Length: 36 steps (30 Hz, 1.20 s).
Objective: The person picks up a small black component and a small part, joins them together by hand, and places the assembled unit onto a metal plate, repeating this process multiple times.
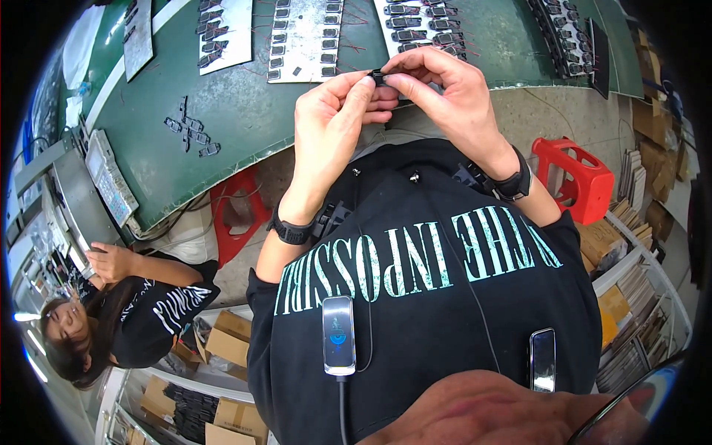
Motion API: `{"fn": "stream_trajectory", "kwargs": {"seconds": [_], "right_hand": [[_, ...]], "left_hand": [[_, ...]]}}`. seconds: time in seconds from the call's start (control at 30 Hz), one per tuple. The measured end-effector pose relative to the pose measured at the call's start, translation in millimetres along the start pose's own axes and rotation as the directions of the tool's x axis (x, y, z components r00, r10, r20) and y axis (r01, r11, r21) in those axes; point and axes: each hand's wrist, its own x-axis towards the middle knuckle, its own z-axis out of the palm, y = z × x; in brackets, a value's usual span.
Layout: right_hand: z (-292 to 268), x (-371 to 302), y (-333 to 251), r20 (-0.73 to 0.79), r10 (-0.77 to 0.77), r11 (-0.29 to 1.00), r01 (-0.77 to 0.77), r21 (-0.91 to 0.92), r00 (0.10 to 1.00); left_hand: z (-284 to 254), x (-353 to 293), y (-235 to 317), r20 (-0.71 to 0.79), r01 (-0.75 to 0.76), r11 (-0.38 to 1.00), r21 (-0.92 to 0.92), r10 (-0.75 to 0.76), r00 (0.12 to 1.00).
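Note:
Over the near edge of the green table, a small black part (377,76) sits between my two hands, its exact kind too small to make out. My left hand (331,115) pinches it between thumb and fingers. From the other side my right hand (454,100) grips it with thumb and index finger, the other fingers curled. Just beyond the hands lies a white board (308,41) with small black rectangular parts in two rows, thin red wires trailing from them. Another such board (406,10) is partly hidden behind my right hand. Loose black parts (191,132) lie to the left.
The green table (245,111) bears more boards (236,33) and a black rack of parts (565,37). Red stools (575,178) stand at the right and under the table. At left, a person (148,304) works beside a machine with a keypad (110,178). Cardboard boxes (230,337) fill shelves.

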Motion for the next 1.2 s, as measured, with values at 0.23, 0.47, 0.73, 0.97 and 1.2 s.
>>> {"fn": "stream_trajectory", "kwargs": {"seconds": [0.23,0.47,0.73,0.97,1.2], "right_hand": [[1,-1,3,0.022,0.116,0.991,-0.117,0.07,0.993],[2,-2,-5,0.013,0.136,0.991,-0.136,0.0,0.991],[2,0,-5,0.019,0.127,0.992,-0.127,-0.015,0.992],[5,2,-4,-0.009,0.042,0.999,-0.043,-0.011,0.999],[-5,2,-15,0.081,-0.044,0.997,0.049,-0.058,0.996]], "left_hand": [[1,0,-5,0.002,0.016,0.998,-0.056,-0.016,1.0],[1,0,-8,0.009,-0.027,0.998,-0.057,0.027,1.0],[3,-3,-8,0.004,-0.061,0.998,-0.022,0.061,0.998],[5,-6,-10,-0.009,-0.176,0.984,-0.018,0.176,0.984],[-1,-11,-1,0.038,-0.21,0.978,0.006,0.209,0.977]]}}
